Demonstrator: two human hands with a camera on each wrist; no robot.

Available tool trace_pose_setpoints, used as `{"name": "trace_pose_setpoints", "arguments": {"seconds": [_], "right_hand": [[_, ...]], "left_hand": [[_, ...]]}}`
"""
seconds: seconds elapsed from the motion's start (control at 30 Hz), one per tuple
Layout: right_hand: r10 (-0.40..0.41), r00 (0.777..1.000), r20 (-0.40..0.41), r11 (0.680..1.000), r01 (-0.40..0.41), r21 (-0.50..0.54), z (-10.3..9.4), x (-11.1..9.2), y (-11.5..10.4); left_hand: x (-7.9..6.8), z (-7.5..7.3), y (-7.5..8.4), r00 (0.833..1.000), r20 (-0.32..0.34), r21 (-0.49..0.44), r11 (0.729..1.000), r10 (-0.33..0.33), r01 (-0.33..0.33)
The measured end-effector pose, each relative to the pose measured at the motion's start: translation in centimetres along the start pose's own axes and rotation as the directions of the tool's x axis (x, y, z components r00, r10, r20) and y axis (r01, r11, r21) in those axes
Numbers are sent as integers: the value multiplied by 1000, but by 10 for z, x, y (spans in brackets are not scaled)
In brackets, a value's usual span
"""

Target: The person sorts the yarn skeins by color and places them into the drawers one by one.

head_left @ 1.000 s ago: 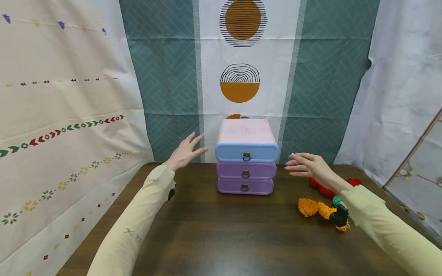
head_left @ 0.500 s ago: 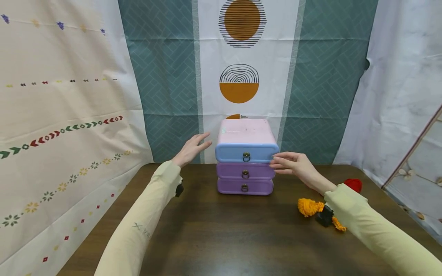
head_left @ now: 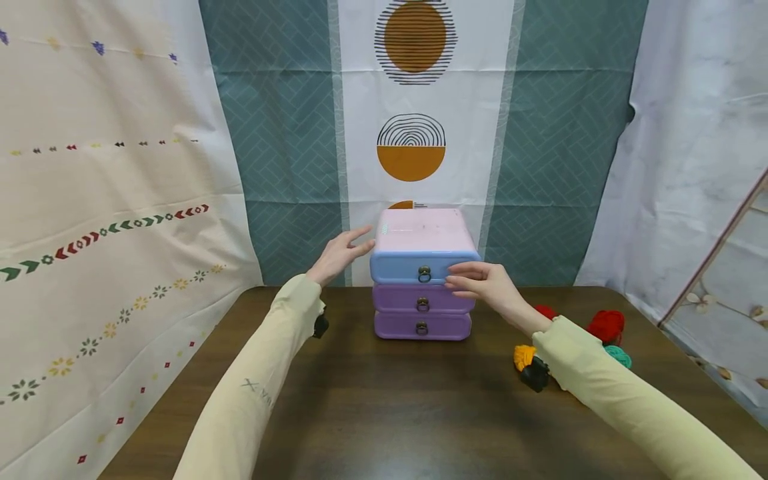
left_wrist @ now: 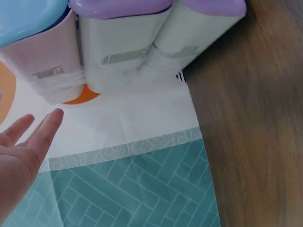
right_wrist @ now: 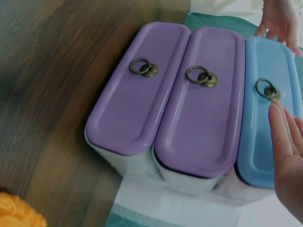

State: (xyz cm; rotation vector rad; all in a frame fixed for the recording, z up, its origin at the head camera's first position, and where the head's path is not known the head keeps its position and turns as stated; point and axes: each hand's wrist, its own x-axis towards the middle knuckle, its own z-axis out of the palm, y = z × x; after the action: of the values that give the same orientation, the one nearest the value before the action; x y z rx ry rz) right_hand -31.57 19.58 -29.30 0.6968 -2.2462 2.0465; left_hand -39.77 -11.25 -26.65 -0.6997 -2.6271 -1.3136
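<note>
A small stacked drawer chest with a pink top (head_left: 426, 230) stands at the table's far edge in the head view. Its top drawer front (head_left: 393, 268) is blue; below are two purple drawer fronts (head_left: 393, 299), all closed. My right hand (head_left: 487, 288) reaches in front of the blue drawer, fingers fairly straight. In the right wrist view its fingertips are close to the brass ring pull (right_wrist: 267, 90); contact cannot be told. My left hand (head_left: 339, 259) hovers by the chest's upper left side, fingers spread. The left wrist view shows those fingers (left_wrist: 45, 132) apart from the pink side.
Yarn bundles lie on the right of the brown table (head_left: 384, 413): orange (head_left: 524, 356), red (head_left: 607, 327) and teal (head_left: 618, 356), partly hidden by the right sleeve. A patterned cloth (head_left: 411, 80) hangs close behind the chest, and others hang at both sides.
My right hand has moved left from beside the chest to the front of the blue drawer, near its ring. My left hand has come right, closer to the chest's side.
</note>
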Motion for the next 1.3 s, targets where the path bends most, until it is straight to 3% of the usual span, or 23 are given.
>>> {"name": "trace_pose_setpoints", "arguments": {"seconds": [0.23, 0.43, 0.77, 1.17, 1.3], "right_hand": [[-18, 999, -43, 999, 17, -27, 12, 5, 2], [-12, 996, -85, 997, 6, -73, 22, 10, 5], [6, 984, -176, 980, -41, -197, 38, 16, 8], [10, 983, -184, 982, -45, -184, 46, 21, 11], [18, 981, -192, 980, -55, -191, 48, 23, 10]], "left_hand": [[4, 7, 9, 1000, -6, -167, 986, -12, 11], [13, 9, 7, 999, -34, -212, 977, -19, 11], [15, 12, 1, 999, -8, -287, 957, -51, 47], [17, 15, -6, 998, 7, -378, 924, -68, 65], [17, 15, -6, 997, 23, -437, 896, -72, 75]]}}
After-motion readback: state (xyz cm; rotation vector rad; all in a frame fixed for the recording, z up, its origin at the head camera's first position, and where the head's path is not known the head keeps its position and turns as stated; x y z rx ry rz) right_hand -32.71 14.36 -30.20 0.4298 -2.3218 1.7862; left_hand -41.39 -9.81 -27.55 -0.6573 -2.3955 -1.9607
